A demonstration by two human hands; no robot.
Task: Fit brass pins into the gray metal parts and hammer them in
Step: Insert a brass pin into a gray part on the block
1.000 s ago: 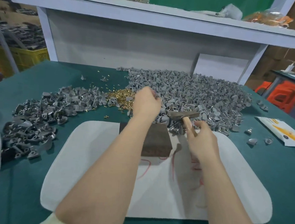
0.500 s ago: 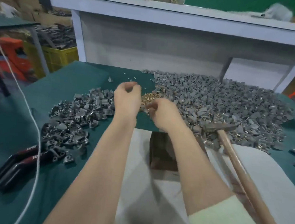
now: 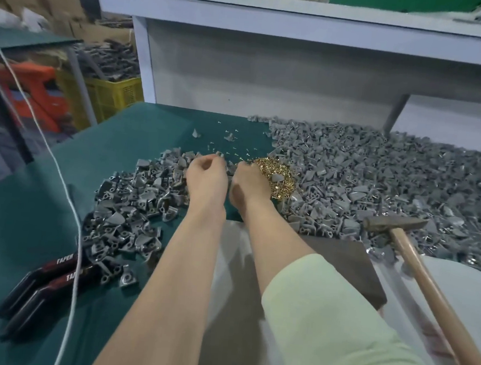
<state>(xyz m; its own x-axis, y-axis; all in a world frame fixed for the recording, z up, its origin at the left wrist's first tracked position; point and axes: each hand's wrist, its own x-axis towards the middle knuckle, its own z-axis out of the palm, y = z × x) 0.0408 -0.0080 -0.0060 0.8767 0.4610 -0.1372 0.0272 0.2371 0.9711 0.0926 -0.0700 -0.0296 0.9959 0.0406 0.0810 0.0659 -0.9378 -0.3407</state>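
The green counter carries the broadest heap of gray metal parts, spread right of and behind the brass pins. A smaller heap lies to the pins' left. Nearer than the pins sits a dark block. The hammer lies to the pins' right. The left hand is just left of the pins, fingers curled — what it holds I cannot tell. The right hand touches the pins' left edge, fingers dipped in — any pinch is hidden.
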